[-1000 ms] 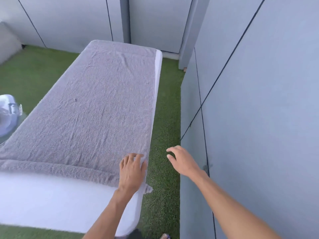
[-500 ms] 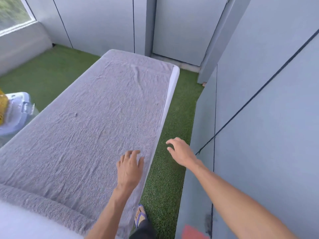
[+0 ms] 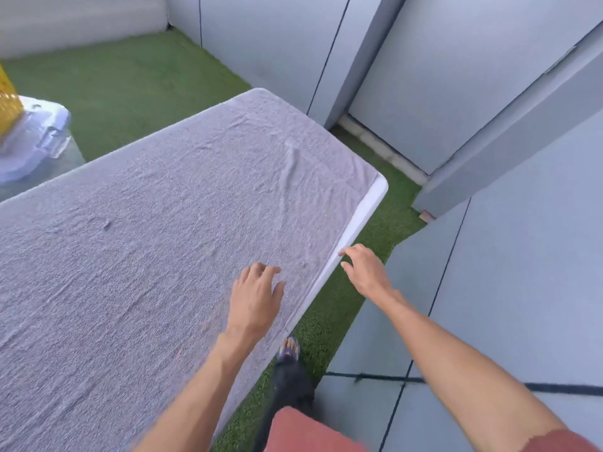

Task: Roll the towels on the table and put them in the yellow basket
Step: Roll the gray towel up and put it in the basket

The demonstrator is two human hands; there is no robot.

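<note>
Head view: grey towel [image 3: 156, 243] spread flat over white table [image 3: 365, 210], long axis running away toward the far end; left hand [image 3: 256, 296] flat on it, fingers loosely spread, holding nothing; right hand [image 3: 367, 272] relaxed at the table's edge; yellow basket [image 3: 6, 89] far left

Looks like small enclosed balcony or terrace of home, set up as makeshift work spot. Green artificial turf [image 3: 137, 79] as floor covering. Grey panelled walls [image 3: 270, 44] with dark seams on all sides, low ledge at far left, closed door [image 3: 434, 93] with raised threshold in corner. White folding table [image 3: 365, 210] draped with grey towel [image 3: 156, 249]. Clear plastic storage bin [image 3: 36, 141] on turf at left, yellow basket [image 3: 6, 89] on top. Bare forearms, sandalled foot [image 3: 288, 349]: casual domestic setting, not commercial.
</note>
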